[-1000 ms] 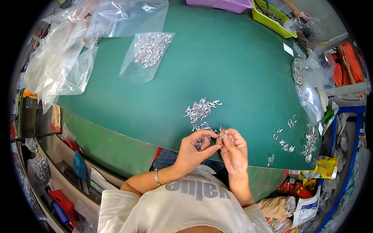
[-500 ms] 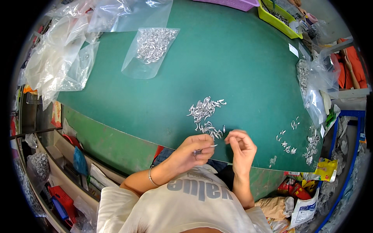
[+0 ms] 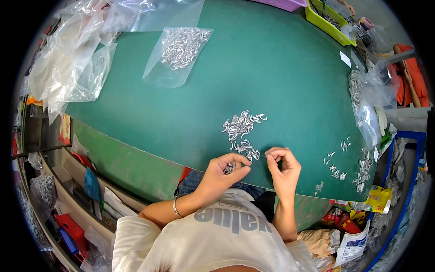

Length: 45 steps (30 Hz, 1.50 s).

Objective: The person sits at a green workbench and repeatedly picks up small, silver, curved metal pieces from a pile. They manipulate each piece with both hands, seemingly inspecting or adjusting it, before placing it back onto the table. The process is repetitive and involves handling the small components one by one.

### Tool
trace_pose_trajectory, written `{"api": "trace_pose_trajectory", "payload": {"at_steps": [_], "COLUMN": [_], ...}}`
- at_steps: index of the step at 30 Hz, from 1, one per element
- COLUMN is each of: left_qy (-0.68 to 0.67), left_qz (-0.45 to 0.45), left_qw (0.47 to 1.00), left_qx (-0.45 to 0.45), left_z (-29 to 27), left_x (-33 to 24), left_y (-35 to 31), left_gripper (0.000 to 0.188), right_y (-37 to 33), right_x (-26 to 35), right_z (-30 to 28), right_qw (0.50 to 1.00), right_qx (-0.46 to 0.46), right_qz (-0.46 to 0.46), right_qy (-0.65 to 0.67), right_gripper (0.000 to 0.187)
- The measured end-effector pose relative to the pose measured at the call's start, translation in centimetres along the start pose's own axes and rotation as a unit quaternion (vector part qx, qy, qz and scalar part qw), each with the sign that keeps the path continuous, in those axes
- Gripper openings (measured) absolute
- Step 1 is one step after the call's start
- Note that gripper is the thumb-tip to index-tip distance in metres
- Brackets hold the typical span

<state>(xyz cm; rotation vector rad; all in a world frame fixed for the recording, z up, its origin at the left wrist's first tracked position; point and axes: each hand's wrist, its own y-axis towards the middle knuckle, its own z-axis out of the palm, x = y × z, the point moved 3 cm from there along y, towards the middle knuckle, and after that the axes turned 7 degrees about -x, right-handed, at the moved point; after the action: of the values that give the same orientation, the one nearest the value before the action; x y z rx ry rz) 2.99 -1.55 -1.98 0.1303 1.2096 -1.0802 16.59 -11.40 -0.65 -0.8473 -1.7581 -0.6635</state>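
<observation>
Small silvery curved metal pieces (image 3: 241, 127) lie in a loose heap on the green table, with a smaller cluster (image 3: 247, 150) trailing toward me. My left hand (image 3: 217, 177) is curled at the near table edge, just below that cluster. Several of the same metal pieces (image 3: 229, 168) show inside its bent fingers. To the right, my right hand (image 3: 285, 171) is raised with thumb and forefinger drawn together. Anything between those fingertips is too small to make out. A gap separates the two hands.
A clear plastic bag (image 3: 167, 75) of similar pieces lies farther back. Crumpled plastic bags (image 3: 68, 59) cover the far left. More pieces (image 3: 364, 170) are scattered at the right edge. Purple and yellow-green baskets (image 3: 331, 25) stand at the back right; another person's arm (image 3: 410, 84) shows beyond.
My left hand has turned, so the pieces inside it show more clearly; the thin piece at its fingertips is no longer visible. My right hand has moved only slightly.
</observation>
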Motion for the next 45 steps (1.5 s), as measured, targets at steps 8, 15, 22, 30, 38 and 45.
{"api": "trace_pose_trajectory", "payload": {"at_steps": [8,15,22,30,38,45], "left_qy": [0.203,0.206,-0.136,-0.233,-0.031,0.157], "left_qz": [0.235,0.231,-0.159,-0.188,-0.067,0.118], "left_qw": [0.950,0.951,0.971,0.935,0.997,0.980], "left_qx": [-0.030,-0.024,0.119,0.187,0.033,-0.023], "left_z": [1.2,0.9,0.1,0.1,0.3,1.1], "left_x": [-1.0,-1.8,-0.1,0.4,0.0,-0.7], "left_y": [-0.2,-0.4,0.1,-0.1,-0.3,0.8], "left_gripper": [0.020,0.019,0.010,0.014,0.021,0.015], "right_y": [-2.7,-2.4,-2.4,-0.6,-0.6,-0.4], "right_x": [0.0,0.9,0.5,0.7,0.1,1.1], "right_z": [1.5,0.4,-0.2,1.2,1.1,0.3], "right_qw": [0.888,0.923,0.947,0.951,0.948,0.970], "right_qx": [0.118,0.128,0.152,0.009,-0.031,-0.090], "right_qz": [0.238,0.190,0.134,-0.166,-0.199,-0.161], "right_qy": [0.375,0.308,0.249,-0.263,-0.247,-0.158], "right_gripper": [0.005,0.010,0.007,0.020,0.012,0.014]}}
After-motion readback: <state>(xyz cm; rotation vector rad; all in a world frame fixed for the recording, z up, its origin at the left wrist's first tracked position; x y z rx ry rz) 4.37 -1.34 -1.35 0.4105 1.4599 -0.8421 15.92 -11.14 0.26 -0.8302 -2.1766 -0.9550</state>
